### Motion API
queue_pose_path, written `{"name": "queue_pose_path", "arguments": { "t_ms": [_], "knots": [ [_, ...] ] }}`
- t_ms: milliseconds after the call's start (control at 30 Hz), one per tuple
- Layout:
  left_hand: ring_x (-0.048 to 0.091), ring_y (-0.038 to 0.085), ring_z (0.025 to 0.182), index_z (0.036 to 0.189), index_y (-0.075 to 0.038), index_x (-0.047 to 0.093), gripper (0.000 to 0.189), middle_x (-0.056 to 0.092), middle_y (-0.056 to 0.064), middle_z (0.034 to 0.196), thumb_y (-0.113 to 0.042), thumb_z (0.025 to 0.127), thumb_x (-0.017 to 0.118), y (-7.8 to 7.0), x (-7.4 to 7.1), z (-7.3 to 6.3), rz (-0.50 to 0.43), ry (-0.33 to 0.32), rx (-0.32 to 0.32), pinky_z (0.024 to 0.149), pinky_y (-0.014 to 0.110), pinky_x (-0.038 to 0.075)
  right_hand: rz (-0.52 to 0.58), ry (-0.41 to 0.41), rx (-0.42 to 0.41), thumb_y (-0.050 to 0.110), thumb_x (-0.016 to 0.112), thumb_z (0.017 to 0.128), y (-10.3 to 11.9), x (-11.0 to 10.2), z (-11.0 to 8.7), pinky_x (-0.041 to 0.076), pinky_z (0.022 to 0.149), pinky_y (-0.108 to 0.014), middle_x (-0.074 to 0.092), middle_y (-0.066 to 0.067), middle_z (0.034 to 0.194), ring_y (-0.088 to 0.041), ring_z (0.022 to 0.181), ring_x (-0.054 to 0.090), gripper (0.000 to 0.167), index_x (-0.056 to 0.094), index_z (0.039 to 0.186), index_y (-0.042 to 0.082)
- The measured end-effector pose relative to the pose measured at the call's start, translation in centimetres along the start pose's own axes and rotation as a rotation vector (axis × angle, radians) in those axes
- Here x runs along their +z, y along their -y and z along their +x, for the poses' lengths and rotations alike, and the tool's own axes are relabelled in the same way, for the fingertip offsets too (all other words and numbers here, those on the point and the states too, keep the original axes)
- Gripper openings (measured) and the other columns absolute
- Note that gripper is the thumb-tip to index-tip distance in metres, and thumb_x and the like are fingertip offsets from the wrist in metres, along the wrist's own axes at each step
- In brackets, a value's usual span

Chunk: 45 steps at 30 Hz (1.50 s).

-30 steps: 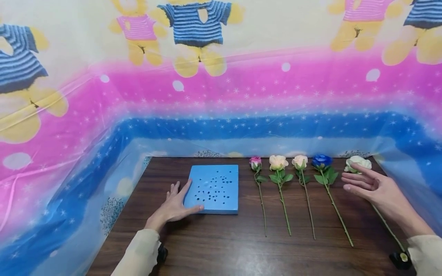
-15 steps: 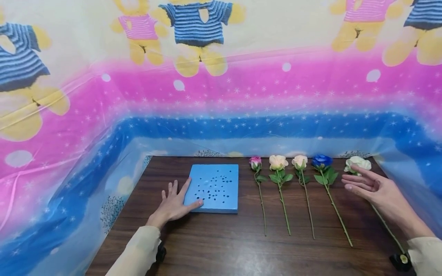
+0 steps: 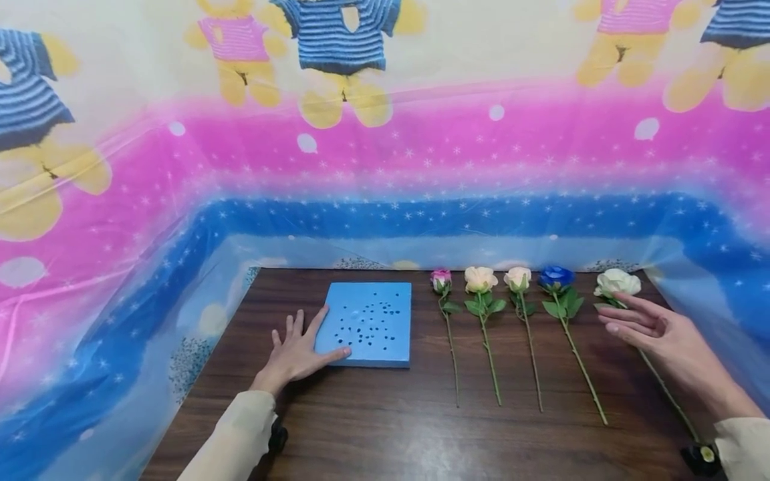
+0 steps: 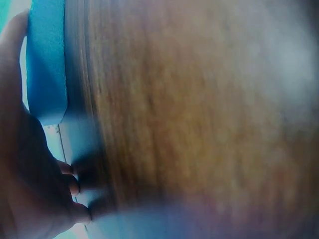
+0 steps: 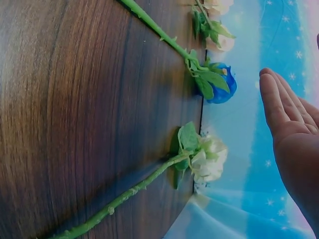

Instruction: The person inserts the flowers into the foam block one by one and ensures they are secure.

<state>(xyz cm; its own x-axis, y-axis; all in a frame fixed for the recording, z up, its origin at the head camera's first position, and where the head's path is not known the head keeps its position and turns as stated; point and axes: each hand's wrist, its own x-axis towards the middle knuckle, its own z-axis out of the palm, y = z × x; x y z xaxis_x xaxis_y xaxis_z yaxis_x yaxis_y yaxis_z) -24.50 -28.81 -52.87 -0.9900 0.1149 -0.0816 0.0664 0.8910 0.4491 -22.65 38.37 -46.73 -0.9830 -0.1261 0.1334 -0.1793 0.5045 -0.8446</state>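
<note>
A light-blue foam block (image 3: 394,294) with many small dark holes in its top lies flat on the dark wooden table (image 3: 385,434). My left hand (image 3: 291,354) rests at its left side, fingers spread and straight, the thumb over the near left corner and the index finger along the edge. In the left wrist view the block's side (image 4: 47,59) shows beside the thumb. My right hand (image 3: 674,337), fingers extended, hovers over a white rose (image 3: 618,283), overlapping its stem in the head view. The right wrist view shows this hand (image 5: 299,144) raised above the flower, holding nothing.
Left of the white rose lie a blue rose (image 3: 556,276), two pale peach roses, one nearer the blue rose (image 3: 517,279) and one farther left (image 3: 480,279), and a pink rose (image 3: 441,279), stems toward me. A printed cloth (image 3: 385,220) hangs behind the table.
My left thumb has shifted from the block's near edge onto its top corner, and the left fingers have spread. The right hand has barely moved. The head view has tilted slightly.
</note>
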Motion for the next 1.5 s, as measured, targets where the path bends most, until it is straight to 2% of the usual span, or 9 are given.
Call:
{"name": "queue_pose_path", "arguments": {
  "t_ms": [300,533,767,900,1000,1100,1167,1233,1500],
  "knots": [
    [-0.007,0.06,0.167,0.182,-0.028,0.011,0.117,-0.002,0.035,0.182,-0.083,0.095,0.066,-0.1,0.0,-0.7,-0.02,0.029,-0.018,0.123,0.087,-0.009,0.062,0.089,0.048,0.021,0.077,0.109,-0.5,-1.0,0.2,0.06,0.093,-0.016,0.076,0.006,0.143,0.0,0.121,0.074,0.082,0.032,0.173,-0.002],
    [-0.01,0.061,0.166,0.182,-0.026,0.01,0.118,-0.005,0.036,0.182,-0.081,0.095,0.067,-0.4,-0.2,-0.6,-0.031,0.069,-0.022,0.122,0.088,-0.01,0.006,0.109,0.118,0.028,0.082,0.105,-2.0,-2.2,-0.1,0.059,0.092,-0.015,0.077,0.01,0.138,0.002,0.118,0.074,0.09,0.032,0.171,-0.006],
    [-0.012,0.062,0.166,0.182,-0.026,0.008,0.119,-0.007,0.036,0.181,-0.083,0.095,0.066,-0.1,-0.6,-0.7,-0.025,0.098,-0.038,0.12,0.089,-0.012,0.059,0.104,0.131,0.019,0.081,0.106,-4.8,-2.5,-0.4,0.061,0.092,-0.019,0.081,0.0,0.132,-0.005,0.115,0.078,0.07,0.049,0.162,-0.008],
    [-0.012,0.063,0.165,0.182,-0.026,0.006,0.121,-0.008,0.037,0.18,-0.083,0.094,0.066,0.0,-0.9,-0.6,-0.025,0.106,-0.039,0.119,0.089,-0.012,0.149,0.12,0.159,0.011,0.08,0.105,-5.5,-3.3,-0.9,0.064,0.092,-0.025,0.082,-0.012,0.126,-0.01,0.111,0.081,0.05,0.065,0.15,-0.004],
    [-0.012,0.064,0.164,0.182,-0.025,0.005,0.121,-0.008,0.038,0.18,-0.083,0.095,0.066,0.0,-1.1,-0.6,-0.022,0.104,-0.036,0.119,0.09,-0.011,0.188,0.132,0.174,0.007,0.08,0.104,-6.0,-4.0,-1.0,0.065,0.093,-0.029,0.082,-0.012,0.126,-0.012,0.112,0.081,0.046,0.068,0.147,-0.004],
    [-0.012,0.065,0.164,0.182,-0.024,0.005,0.121,-0.009,0.039,0.18,-0.083,0.095,0.066,0.0,-1.3,-0.6,-0.021,0.098,-0.036,0.118,0.091,-0.012,0.086,0.129,0.191,0.018,0.081,0.105,-6.4,-4.4,-1.1,0.064,0.092,-0.025,0.081,-0.011,0.13,-0.007,0.113,0.079,0.057,0.063,0.152,-0.008],
    [-0.012,0.065,0.164,0.182,-0.024,0.006,0.121,-0.009,0.04,0.179,-0.082,0.095,0.066,0.0,-1.4,-0.6,-0.022,0.095,-0.035,0.118,0.091,-0.012,-0.028,0.121,0.204,0.03,0.083,0.104,-6.6,-4.6,-1.2,0.06,0.09,-0.017,0.081,-0.006,0.132,-0.001,0.112,0.077,0.064,0.063,0.154,-0.005],
    [-0.012,0.066,0.163,0.182,-0.024,0.005,0.121,-0.009,0.04,0.179,-0.082,0.095,0.067,0.0,-1.5,-0.6,-0.023,0.094,-0.031,0.118,0.091,-0.011,-0.064,0.122,0.218,0.033,0.083,0.104,-7.0,-4.8,-1.4,0.056,0.09,-0.013,0.08,-0.006,0.134,0.001,0.112,0.076,0.066,0.063,0.154,-0.004],
    [-0.012,0.063,0.165,0.182,-0.025,0.006,0.12,-0.008,0.038,0.18,-0.082,0.095,0.066,-0.7,-0.7,0.4,-0.035,0.105,-0.002,0.119,0.09,-0.012,0.029,0.026,0.264,0.021,0.085,0.102,-8.4,-5.7,-3.0,0.059,0.088,-0.013,0.082,0.004,0.127,0.004,0.108,0.076,0.066,0.059,0.151,-0.014]
  ]
}}
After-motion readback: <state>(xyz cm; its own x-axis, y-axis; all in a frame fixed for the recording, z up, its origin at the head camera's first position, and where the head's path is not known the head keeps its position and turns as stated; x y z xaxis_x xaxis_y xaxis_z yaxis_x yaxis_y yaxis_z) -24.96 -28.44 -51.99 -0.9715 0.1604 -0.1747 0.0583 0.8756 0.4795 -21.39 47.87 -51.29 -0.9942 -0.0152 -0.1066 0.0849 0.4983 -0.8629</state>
